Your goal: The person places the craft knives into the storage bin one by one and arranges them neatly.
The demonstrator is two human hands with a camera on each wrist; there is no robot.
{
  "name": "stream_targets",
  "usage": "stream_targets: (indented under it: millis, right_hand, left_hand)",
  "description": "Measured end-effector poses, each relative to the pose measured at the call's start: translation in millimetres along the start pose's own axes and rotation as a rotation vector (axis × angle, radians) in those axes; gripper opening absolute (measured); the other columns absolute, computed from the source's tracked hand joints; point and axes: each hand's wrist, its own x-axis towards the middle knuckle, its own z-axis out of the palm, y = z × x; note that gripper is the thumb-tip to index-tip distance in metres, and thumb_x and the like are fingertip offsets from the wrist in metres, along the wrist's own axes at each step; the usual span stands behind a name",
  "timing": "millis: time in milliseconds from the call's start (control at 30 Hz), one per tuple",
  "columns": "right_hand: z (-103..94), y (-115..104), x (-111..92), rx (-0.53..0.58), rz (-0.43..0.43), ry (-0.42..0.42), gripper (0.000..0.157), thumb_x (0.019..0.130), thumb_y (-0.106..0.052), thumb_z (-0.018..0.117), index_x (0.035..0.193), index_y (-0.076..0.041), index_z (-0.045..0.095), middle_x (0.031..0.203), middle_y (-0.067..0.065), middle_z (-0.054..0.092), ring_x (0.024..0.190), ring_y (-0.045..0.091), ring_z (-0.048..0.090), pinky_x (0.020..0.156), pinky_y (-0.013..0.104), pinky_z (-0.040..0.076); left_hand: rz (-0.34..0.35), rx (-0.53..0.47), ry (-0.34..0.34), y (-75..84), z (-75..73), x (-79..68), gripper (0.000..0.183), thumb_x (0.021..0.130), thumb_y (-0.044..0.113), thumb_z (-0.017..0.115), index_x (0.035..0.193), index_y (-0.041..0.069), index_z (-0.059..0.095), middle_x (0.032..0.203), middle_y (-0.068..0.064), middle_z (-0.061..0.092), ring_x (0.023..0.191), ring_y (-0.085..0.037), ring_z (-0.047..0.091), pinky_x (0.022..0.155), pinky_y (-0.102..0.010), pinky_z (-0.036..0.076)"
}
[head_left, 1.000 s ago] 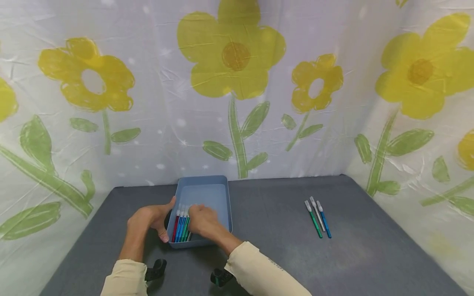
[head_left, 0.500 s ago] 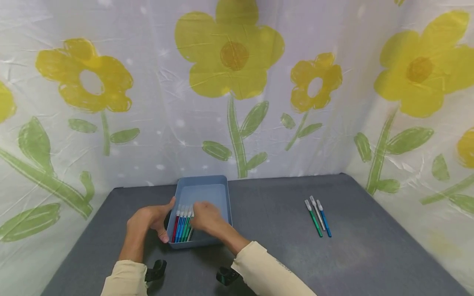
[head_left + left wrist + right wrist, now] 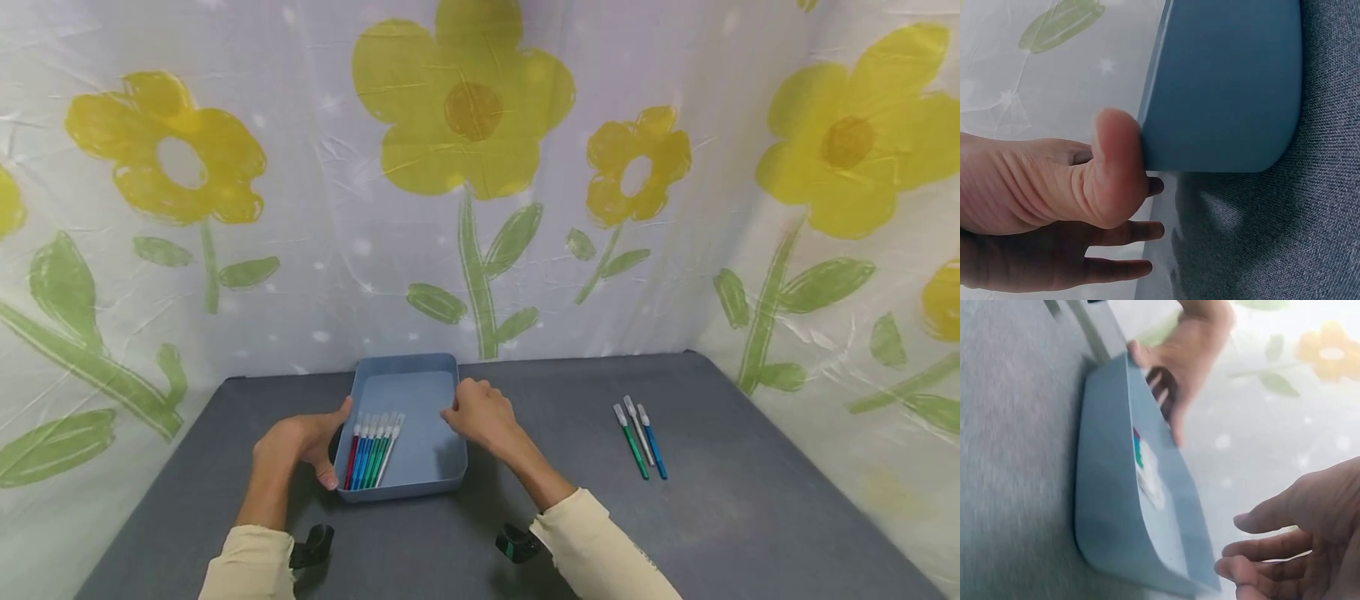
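A shallow blue-grey tray point(image 3: 423, 387) holds a row of several capped felt-tip pens point(image 3: 372, 454) along its left side: red, blue, green and, rightmost, a silver-white one lying slightly tilted. My left hand point(image 3: 296, 442) is at the tray's left side, thumb near the front corner and a finger at the rim. In the left wrist view the thumb point(image 3: 1119, 169) touches the tray wall, the other fingers extended. Over the tray's right rim hovers my right hand point(image 3: 487, 417). From the right wrist view, its fingers point(image 3: 1266, 547) are loosely bent with nothing between them.
Three more pens, green point(image 3: 632, 442), silver point(image 3: 640, 429) and blue point(image 3: 654, 442), lie on the dark grey table point(image 3: 735, 467) to the right. A flower-printed curtain point(image 3: 315, 208) stands behind the table and at its sides.
My right hand has let go of the silver-white pen in the tray and moved right to the far rim, leaving the row in plain sight. The left hand has stayed put.
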Motion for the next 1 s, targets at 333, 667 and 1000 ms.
stream_targets:
  millis: [333,667,1000]
  right_hand:
    - [-30.9,48,-9,-0.056,0.086,0.016,0.064,0.099,-0.023,0.073,0.048,-0.02,0.034,0.048,-0.009,0.02,0.045,0.008,0.021,0.045,0.026,0.019]
    - [-53.7,114,-18,-0.202,0.195,0.056,0.061,0.097,-0.023,0.075,0.052,-0.019,0.035,0.05,-0.006,0.026,0.045,0.012,0.03,0.047,0.029,0.027]
    - [-75.8,169,-38,-0.269,0.324,-0.01,0.028,0.096,-0.018,0.073,0.079,0.0,0.062,0.064,0.006,0.049,0.058,0.023,0.053,0.057,0.039,0.044]
  left_hand:
    - [0.007,0.003,0.0,-0.5,0.5,-0.6,0.148,0.062,0.025,0.1,0.168,0.007,-0.002,0.169,-0.034,0.018,0.154,-0.057,0.027,0.119,-0.075,0.027]
    - [-0.017,-0.004,0.012,-0.1,-0.6,-2.9,0.149,0.062,0.025,0.1,0.168,0.01,-0.002,0.169,-0.034,0.019,0.152,-0.058,0.028,0.117,-0.076,0.028]
    - [0.01,-0.018,0.003,-2.6,-1.4,-5.9,0.147,0.065,0.025,0.1,0.168,0.009,-0.003,0.169,-0.035,0.018,0.152,-0.058,0.027,0.118,-0.077,0.027]
